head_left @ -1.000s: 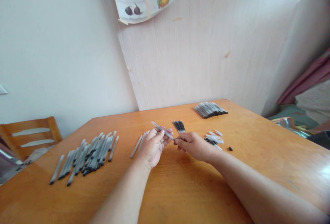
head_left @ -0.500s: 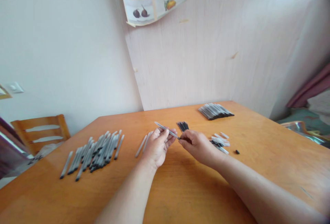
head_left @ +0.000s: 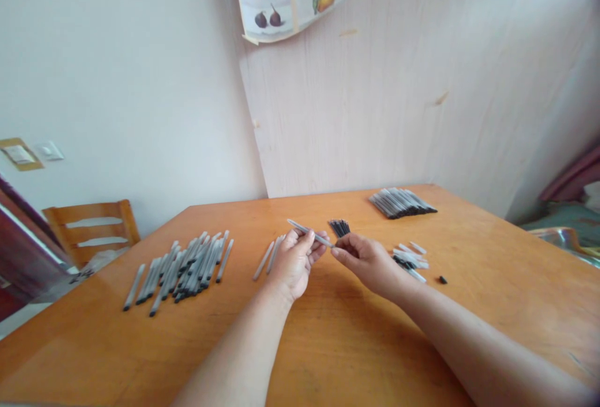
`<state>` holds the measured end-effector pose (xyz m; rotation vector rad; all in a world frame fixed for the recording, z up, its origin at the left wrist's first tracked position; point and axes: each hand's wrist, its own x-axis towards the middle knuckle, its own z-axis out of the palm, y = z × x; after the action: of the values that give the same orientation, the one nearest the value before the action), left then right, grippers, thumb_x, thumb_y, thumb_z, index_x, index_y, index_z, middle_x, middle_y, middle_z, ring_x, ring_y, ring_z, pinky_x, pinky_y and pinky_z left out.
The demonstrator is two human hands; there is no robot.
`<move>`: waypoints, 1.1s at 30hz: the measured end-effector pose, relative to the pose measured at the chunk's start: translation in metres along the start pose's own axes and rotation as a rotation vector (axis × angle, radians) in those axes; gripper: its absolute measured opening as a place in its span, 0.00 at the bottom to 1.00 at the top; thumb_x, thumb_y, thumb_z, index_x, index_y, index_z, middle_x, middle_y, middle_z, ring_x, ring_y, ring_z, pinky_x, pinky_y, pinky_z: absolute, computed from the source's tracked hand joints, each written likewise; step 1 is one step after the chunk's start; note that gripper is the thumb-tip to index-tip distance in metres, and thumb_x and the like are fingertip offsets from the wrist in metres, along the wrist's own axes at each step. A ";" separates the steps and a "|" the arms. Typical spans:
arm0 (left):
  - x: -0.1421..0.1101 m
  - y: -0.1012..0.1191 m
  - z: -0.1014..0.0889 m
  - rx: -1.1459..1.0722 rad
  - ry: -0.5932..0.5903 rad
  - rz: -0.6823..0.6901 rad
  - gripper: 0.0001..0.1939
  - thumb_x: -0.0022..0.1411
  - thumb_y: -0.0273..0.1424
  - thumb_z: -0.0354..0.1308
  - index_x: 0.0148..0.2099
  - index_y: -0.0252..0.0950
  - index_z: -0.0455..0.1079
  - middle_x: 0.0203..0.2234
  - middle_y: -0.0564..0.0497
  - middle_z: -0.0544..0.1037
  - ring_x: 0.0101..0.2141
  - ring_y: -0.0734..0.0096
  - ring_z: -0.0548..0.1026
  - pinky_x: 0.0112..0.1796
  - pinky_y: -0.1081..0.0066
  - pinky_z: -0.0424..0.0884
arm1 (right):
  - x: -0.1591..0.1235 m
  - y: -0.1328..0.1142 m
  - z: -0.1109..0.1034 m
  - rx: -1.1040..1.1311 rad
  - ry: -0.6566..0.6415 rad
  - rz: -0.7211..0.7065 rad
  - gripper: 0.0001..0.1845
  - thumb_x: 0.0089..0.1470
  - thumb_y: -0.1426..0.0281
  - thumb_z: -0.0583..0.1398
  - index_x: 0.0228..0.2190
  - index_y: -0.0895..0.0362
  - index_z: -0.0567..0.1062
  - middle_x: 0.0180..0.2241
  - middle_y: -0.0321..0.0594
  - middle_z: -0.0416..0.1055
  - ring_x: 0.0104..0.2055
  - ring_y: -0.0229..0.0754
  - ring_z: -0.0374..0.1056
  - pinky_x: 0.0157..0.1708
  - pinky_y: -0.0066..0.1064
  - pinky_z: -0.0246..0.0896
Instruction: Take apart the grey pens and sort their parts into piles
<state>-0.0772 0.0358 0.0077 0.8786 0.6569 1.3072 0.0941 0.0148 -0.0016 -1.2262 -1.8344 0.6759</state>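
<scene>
the left hand (head_left: 296, 258) holds a pen (head_left: 304, 229); no writing is readable.

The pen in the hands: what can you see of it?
The pen is slim and straight, its pale grey barrel apparently plastic. It is tilted above the table, upper end free. The left hand holds its middle; the right hand pinches its lower end, where details are too small to make out.
</scene>
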 end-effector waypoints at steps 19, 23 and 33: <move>-0.001 0.001 0.002 0.039 0.016 0.016 0.12 0.55 0.31 0.63 0.37 0.35 0.63 0.36 0.46 0.78 0.40 0.67 0.77 0.42 0.67 0.71 | 0.001 0.003 0.001 0.007 0.040 0.012 0.15 0.54 0.56 0.57 0.30 0.57 0.69 0.23 0.33 0.66 0.25 0.34 0.60 0.25 0.26 0.53; -0.001 0.001 0.002 0.036 0.020 0.011 0.12 0.55 0.31 0.64 0.37 0.35 0.64 0.35 0.46 0.78 0.40 0.67 0.77 0.42 0.66 0.71 | 0.001 0.005 0.001 0.066 -0.058 0.081 0.19 0.59 0.56 0.50 0.28 0.57 0.69 0.23 0.35 0.68 0.23 0.34 0.62 0.25 0.26 0.55; 0.000 0.000 0.002 0.043 0.025 0.003 0.10 0.56 0.30 0.63 0.37 0.34 0.64 0.36 0.46 0.78 0.40 0.68 0.76 0.42 0.68 0.71 | 0.002 0.009 0.003 0.094 -0.061 0.084 0.17 0.58 0.56 0.52 0.34 0.57 0.69 0.26 0.35 0.69 0.25 0.34 0.63 0.26 0.26 0.57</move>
<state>-0.0753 0.0350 0.0088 0.8992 0.7056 1.3131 0.0957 0.0202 -0.0090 -1.2377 -1.7877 0.8450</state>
